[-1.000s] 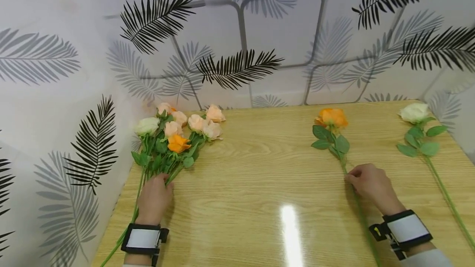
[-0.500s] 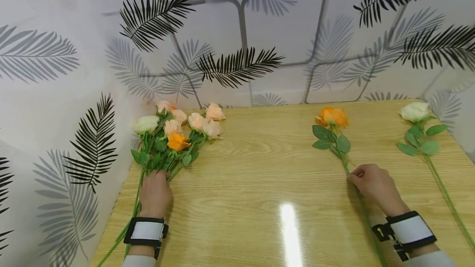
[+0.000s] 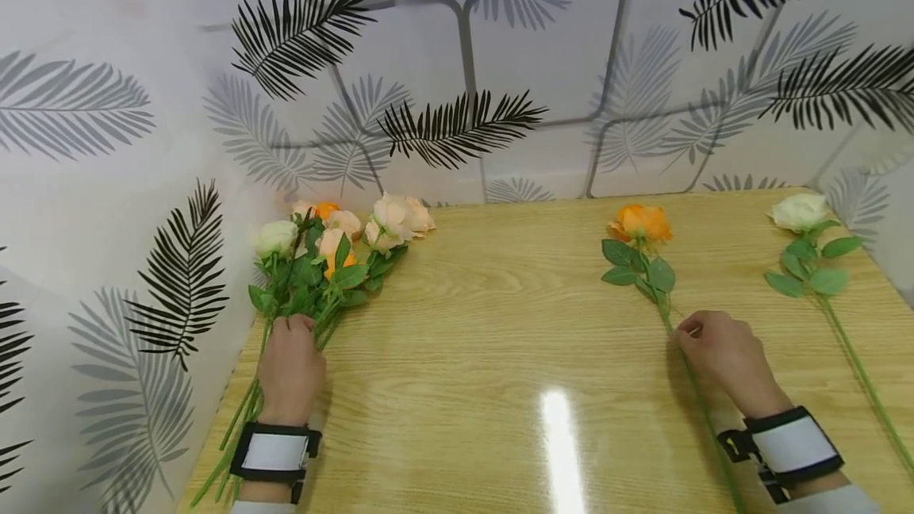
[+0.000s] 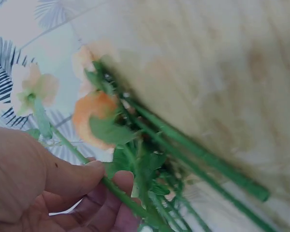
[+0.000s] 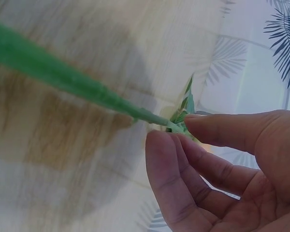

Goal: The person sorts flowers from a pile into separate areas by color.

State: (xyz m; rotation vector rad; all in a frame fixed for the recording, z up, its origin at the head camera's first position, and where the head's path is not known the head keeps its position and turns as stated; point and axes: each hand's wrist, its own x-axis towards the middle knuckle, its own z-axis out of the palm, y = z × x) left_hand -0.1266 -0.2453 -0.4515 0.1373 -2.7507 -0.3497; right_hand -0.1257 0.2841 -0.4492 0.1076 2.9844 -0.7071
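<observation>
At the left, a bunch of roses lies with white, peach and orange heads and green stems. My left hand (image 3: 291,371) is over these stems; in the left wrist view its thumb and fingers pinch the green stem of one peach rose (image 4: 34,92). An orange rose (image 4: 94,118) from the bunch shows beside it, along with several other stems. On the right, my right hand (image 3: 728,359) pinches the stem of a single orange rose (image 3: 640,224) between thumb and fingertips. In the right wrist view that green stem (image 5: 87,89) runs towards the camera.
A single white rose (image 3: 798,213) with a long stem lies at the right end of the wooden table (image 3: 485,324). A wall (image 3: 535,86) covered in leaf-patterned paper stands behind and to the left. Both wrists wear black straps.
My left hand has shifted slightly up the bunch, and a peach rose's head and leaves have moved up over the others. My right hand stays almost still on the orange rose's stem.
</observation>
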